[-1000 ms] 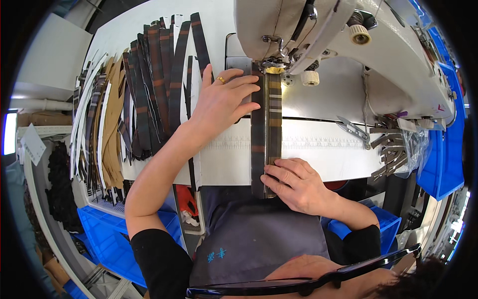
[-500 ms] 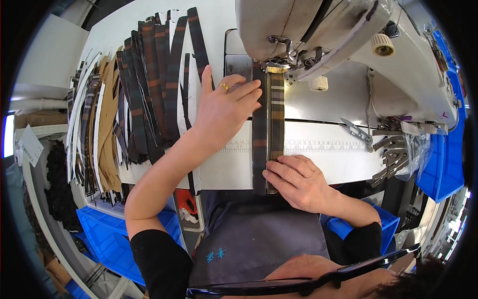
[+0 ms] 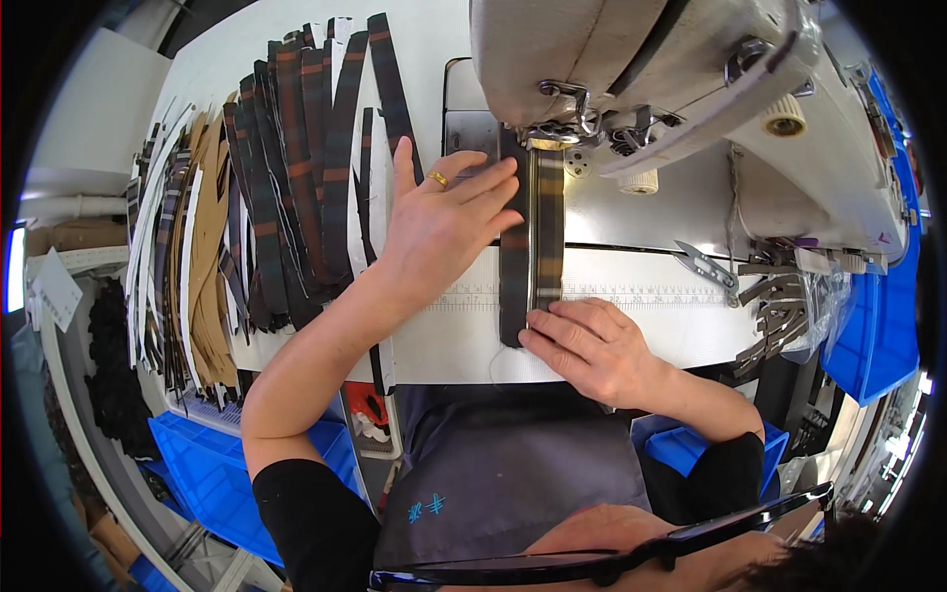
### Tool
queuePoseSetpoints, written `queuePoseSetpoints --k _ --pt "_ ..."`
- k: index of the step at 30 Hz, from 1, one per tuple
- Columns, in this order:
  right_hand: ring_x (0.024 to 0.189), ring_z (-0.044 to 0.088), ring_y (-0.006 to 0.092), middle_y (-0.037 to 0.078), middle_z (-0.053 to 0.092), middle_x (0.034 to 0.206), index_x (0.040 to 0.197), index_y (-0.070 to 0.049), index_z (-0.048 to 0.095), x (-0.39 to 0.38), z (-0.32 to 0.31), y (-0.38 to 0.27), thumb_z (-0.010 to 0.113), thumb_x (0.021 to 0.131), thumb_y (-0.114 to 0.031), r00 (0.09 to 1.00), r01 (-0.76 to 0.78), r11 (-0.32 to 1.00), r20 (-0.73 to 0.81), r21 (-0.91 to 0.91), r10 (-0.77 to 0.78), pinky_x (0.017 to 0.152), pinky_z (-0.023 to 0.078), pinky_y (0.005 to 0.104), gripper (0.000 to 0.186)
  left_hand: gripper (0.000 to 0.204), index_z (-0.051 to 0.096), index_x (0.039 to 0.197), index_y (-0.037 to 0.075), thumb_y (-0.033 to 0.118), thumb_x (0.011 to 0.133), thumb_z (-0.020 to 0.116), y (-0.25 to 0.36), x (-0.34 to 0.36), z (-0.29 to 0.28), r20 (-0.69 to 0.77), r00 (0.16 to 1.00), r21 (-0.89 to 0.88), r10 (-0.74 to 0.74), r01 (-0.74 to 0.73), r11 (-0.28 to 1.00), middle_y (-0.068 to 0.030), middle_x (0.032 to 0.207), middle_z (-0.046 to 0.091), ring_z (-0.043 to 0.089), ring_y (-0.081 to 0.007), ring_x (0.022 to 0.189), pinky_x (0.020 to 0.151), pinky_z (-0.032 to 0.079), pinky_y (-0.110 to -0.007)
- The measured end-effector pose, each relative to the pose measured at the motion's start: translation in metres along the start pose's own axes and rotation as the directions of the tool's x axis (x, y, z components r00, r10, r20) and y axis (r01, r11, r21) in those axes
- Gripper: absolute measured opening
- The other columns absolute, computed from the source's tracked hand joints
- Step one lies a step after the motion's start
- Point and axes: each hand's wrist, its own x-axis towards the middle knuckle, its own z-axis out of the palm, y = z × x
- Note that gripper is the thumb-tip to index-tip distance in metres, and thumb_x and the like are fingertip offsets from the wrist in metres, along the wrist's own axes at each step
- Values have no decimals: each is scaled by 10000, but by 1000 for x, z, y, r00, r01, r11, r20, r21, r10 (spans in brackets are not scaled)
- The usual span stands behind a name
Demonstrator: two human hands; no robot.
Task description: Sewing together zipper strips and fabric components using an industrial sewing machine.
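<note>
A long zipper point(image 3: 534, 222) with dark plaid fabric strips point(image 3: 514, 286) along it runs straight under the presser foot area of a sewing machine point(image 3: 562, 54). My left hand point(image 3: 434, 232) lies with its fingers spread, fingertips resting on the left strip just in front of the needle area. It wears a gold-coloured ring. At the near end of the strips, my right hand point(image 3: 597, 345) has its thumb and fingers pressed together on the zipper's right edge. The needle itself is hard to make out.
Plaid strips point(image 3: 316, 168) and tan strips point(image 3: 202, 237) are heaped at the left. Thread snips point(image 3: 708, 268) lie at the right, beside dark short strips point(image 3: 767, 321). A printed ruler point(image 3: 641, 294) crosses the white table. Blue bins point(image 3: 227, 483) stand below the table's edge.
The zipper and its strips have slid away from me, farther under the machine, so their near end is closer to my right hand. My left hand keeps nearly the same place.
</note>
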Motion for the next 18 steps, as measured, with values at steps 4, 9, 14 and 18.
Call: queuePoseSetpoints --k 4,9,14,18 --pt "978 564 233 78 623 1139 1062 -48 674 7 -1 9 650 644 -78 1000 17 1000 -5 4 -17 796 509 344 420 274 696 1024 129 275 792 705 1 1 -1 25 1000 19 -6 5 1000 60 1163 647 543 -168 1125 1051 166 -661" --pt "977 568 231 78 626 1124 1056 -43 676 16 0 18 650 641 -76 1000 6 1000 -16 -17 -6 789 510 337 417 286 708 1045 107 281 819 691 2 2 -3 22 999 -19 -29 30 999 23 1091 682 559 -180 1101 1060 131 -569" --pt "973 574 230 80 629 1108 1031 -39 685 20 1 24 652 647 -76 999 -21 1000 -49 -22 20 787 511 335 387 277 700 1021 125 281 792 701 -1 2 -1 27 999 30 -34 33 999 64 1165 645 548 -170 1105 1042 178 -650" --pt "1010 565 233 102 609 1124 1062 -4 650 18 3 26 606 704 -103 997 8 1000 -75 -12 -9 818 481 336 375 279 702 1028 118 274 797 700 -1 4 -3 42 998 14 -44 43 999 60 1168 645 548 -179 1103 1042 177 -635"
